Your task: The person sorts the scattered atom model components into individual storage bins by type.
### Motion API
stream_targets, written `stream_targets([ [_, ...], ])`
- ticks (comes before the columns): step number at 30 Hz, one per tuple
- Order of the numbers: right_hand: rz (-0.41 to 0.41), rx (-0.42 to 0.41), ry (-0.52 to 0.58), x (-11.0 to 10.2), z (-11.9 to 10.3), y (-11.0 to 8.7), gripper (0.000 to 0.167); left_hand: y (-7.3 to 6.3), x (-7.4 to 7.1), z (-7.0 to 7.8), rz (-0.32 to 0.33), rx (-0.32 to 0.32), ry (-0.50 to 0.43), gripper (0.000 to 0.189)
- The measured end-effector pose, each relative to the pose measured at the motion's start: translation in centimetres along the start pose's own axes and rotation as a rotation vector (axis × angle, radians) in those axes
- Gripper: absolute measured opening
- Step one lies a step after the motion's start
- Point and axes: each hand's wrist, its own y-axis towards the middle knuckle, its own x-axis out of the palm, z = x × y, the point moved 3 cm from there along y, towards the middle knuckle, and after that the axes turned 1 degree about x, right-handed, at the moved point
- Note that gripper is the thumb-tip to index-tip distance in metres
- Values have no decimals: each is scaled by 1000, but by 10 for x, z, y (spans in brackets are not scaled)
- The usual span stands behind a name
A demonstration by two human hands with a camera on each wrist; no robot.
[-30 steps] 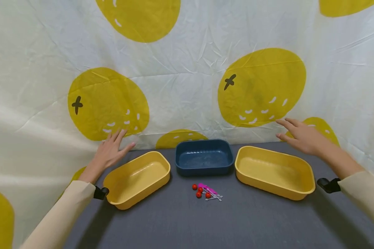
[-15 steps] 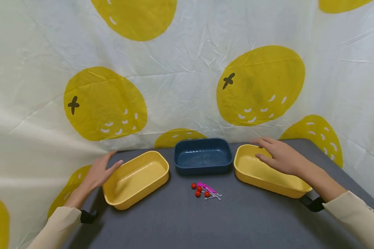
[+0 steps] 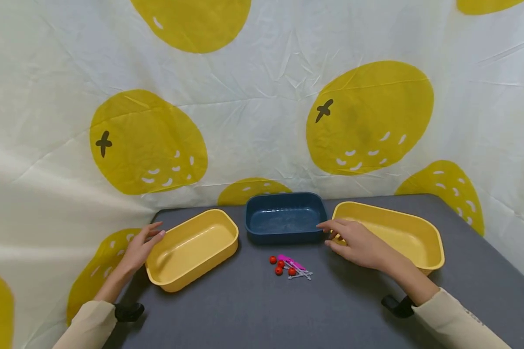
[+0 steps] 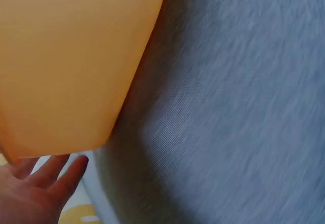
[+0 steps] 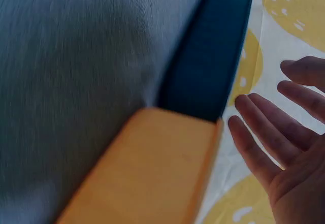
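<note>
In the head view my left hand (image 3: pixel 138 250) is at the outer end of the left yellow tray (image 3: pixel 201 265), its fingers loosely bent and holding nothing. Whether it touches the rim I cannot tell. My right hand (image 3: pixel 359 244) hovers over the near left corner of the right yellow tray (image 3: pixel 401 232), its fingertips close to the dark blue tray (image 3: pixel 284 238). Nothing is between its relaxed, spread fingers in the right wrist view. Several red beads (image 3: pixel 278 271), a magenta piece (image 3: pixel 290 262) and thin pale grey rods with knobbed ends (image 3: pixel 303 276) lie in a small heap before the blue tray.
The dark grey tabletop (image 3: pixel 244 310) runs back to a white curtain (image 3: pixel 253 140) printed with yellow fruit shapes. The three trays stand in an arc along the back, the yellow ones angled inward. Black wrist bands (image 3: pixel 128 312) sit at both sleeves.
My right hand has come down and inward, from behind the right yellow tray to its left corner. The left hand has lowered toward me beside the left tray. Trays and small pieces stay put.
</note>
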Motion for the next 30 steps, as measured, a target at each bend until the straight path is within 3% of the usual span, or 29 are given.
stream_targets([
  [9, -70, -40, 71, 19, -14, 5, 27, -3, 15, -11, 69, -81, -243, 56],
  [16, -109, -33, 163, 29, -17, 11, 26, -10, 20, -20, 41, -157, -576, 56],
  [18, -132, -28, 183, 33, -17, 12, 26, -12, 21, -21, 34, -157, -625, 55],
  [22, -176, -22, 216, 42, -17, 14, 27, -11, 22, -23, 15, -124, -643, 53],
  [30, -232, -23, 249, 58, -17, 16, 23, -6, 23, -26, -43, -92, -592, 50],
])
